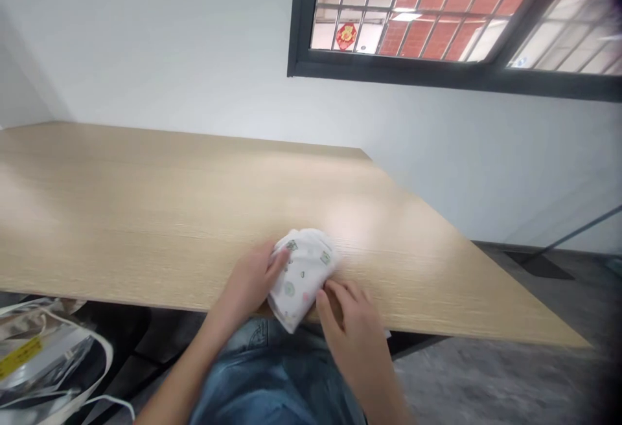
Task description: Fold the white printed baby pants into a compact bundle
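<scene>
A crumpled white cloth with small green prints, possibly a folded diaper, lies at the near edge of the light wooden table. My left hand grips its left side, with the fingers pressed onto the fabric. My right hand holds its lower right edge from below and to the right. Part of the cloth hangs just over the table's front edge, and its underside is hidden.
Below the table's edge are my blue jeans. A shiny plastic bag with a yellow label and white straps sits at the lower left. Grey floor shows to the right, beyond the table's slanting edge.
</scene>
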`<state>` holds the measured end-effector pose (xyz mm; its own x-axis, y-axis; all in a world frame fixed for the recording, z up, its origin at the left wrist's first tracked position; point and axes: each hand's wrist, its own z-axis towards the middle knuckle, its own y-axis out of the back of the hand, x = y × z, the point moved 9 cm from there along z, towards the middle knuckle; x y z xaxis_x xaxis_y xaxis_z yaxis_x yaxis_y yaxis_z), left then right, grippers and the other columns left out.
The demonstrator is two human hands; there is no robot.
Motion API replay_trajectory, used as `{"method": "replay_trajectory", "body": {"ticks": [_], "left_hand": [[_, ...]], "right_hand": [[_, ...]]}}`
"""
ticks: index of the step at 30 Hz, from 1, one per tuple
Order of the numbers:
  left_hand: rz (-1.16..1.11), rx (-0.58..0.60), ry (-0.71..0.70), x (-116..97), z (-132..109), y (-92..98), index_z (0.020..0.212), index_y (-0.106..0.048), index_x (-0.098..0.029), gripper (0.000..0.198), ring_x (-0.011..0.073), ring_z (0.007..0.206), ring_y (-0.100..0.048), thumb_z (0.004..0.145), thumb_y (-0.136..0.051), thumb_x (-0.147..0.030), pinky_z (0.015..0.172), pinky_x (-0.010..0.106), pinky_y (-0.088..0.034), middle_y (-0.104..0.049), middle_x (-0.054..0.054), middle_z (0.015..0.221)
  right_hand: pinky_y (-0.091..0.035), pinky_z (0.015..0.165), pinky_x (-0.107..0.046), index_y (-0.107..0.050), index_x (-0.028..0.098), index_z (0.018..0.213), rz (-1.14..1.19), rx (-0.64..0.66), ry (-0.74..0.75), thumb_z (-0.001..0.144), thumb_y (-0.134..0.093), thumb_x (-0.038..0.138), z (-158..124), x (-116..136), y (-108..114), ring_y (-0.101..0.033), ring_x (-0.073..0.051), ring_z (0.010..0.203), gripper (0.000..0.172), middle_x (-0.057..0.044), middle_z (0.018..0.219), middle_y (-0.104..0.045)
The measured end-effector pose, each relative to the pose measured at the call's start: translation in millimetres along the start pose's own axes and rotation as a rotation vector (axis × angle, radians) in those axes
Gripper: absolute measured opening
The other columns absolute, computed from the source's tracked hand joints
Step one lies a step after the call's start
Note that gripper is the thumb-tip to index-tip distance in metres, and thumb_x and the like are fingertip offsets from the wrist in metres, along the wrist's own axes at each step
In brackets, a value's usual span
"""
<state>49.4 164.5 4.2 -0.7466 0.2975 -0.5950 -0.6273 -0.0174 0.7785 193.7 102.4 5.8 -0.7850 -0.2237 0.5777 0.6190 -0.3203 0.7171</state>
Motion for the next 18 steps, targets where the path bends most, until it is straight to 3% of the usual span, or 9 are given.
{"method": "replay_trajectory", "body": {"ticks": [5, 7, 11, 13, 15, 16, 18], "left_hand": [[-0.219, -0.162, 0.191, 19, -57, 2.4, 0.086, -0.050, -0.018, 0.034, 0.0210, 0.074, -0.054, 0.091, -0.031, -0.045, 0.064, 0.031, -0.042, -0.057, 0.006, 0.080], [-0.280, -0.170, 0.227, 21, -62, 2.3, 0.083, -0.051, -0.018, 0.035, 0.0202, 0.070, -0.053, 0.089, -0.034, -0.048, 0.062, 0.031, -0.041, -0.056, 0.004, 0.076], [-0.378, -0.080, 0.265, 26, -59, -2.6, 0.074, -0.053, -0.017, 0.041, 0.0181, 0.061, -0.051, 0.087, -0.037, -0.053, 0.055, 0.029, -0.041, -0.054, 0.002, 0.066], [-0.394, -0.093, 0.201, 22, -58, 2.1, 0.079, -0.057, -0.017, 0.041, 0.0212, 0.077, -0.056, 0.089, -0.036, -0.050, 0.068, 0.033, -0.045, -0.059, 0.006, 0.081], [-0.431, -0.124, 0.081, 10, -59, 9.7, 0.092, -0.061, -0.018, 0.036, 0.0234, 0.103, -0.051, 0.090, -0.036, -0.044, 0.089, 0.036, -0.041, -0.056, 0.008, 0.108], [-0.470, -0.108, 0.023, 1, -59, 10.9, 0.098, -0.061, -0.020, 0.034, 0.0228, 0.111, -0.047, 0.091, -0.036, -0.042, 0.096, 0.035, -0.037, -0.053, 0.007, 0.116], [-0.588, 0.014, -0.057, -22, -60, 3.8, 0.100, -0.062, -0.021, 0.035, 0.0214, 0.109, -0.049, 0.092, -0.034, -0.041, 0.098, 0.034, -0.036, -0.056, 0.006, 0.112]], "right_hand": [[-0.048, 0.072, -0.034, -0.061, 0.016, 0.106, 0.368, 0.215, -0.047, 0.084, -0.045, 0.033, 34, -4, -30, -0.057, -0.022, 0.084, 0.032, -0.007, 0.092, -0.063], [-0.049, 0.071, -0.033, -0.059, 0.016, 0.109, 0.478, 0.216, -0.075, 0.082, -0.049, 0.033, 37, -3, -37, -0.058, -0.021, 0.084, 0.034, -0.007, 0.096, -0.063], [-0.050, 0.074, -0.033, -0.050, 0.015, 0.117, 0.702, 0.198, -0.121, 0.079, -0.053, 0.035, 33, 0, -45, -0.058, -0.022, 0.092, 0.043, -0.010, 0.108, -0.059], [-0.051, 0.072, -0.033, -0.047, 0.016, 0.119, 0.782, 0.177, -0.146, 0.079, -0.052, 0.034, 30, 2, -44, -0.059, -0.022, 0.091, 0.044, -0.010, 0.109, -0.058], [-0.053, 0.070, -0.031, -0.045, 0.018, 0.119, 0.824, 0.153, -0.165, 0.079, -0.050, 0.030, 26, 1, -38, -0.060, -0.021, 0.088, 0.042, -0.009, 0.110, -0.058], [-0.053, 0.069, -0.030, -0.044, 0.019, 0.119, 0.830, 0.137, -0.166, 0.080, -0.049, 0.029, 22, -1, -31, -0.061, -0.020, 0.088, 0.040, -0.008, 0.111, -0.057], [-0.054, 0.070, -0.029, -0.043, 0.022, 0.120, 0.795, 0.112, -0.139, 0.084, -0.047, 0.027, 10, -8, -9, -0.061, -0.021, 0.091, 0.037, -0.008, 0.115, -0.056]]}}
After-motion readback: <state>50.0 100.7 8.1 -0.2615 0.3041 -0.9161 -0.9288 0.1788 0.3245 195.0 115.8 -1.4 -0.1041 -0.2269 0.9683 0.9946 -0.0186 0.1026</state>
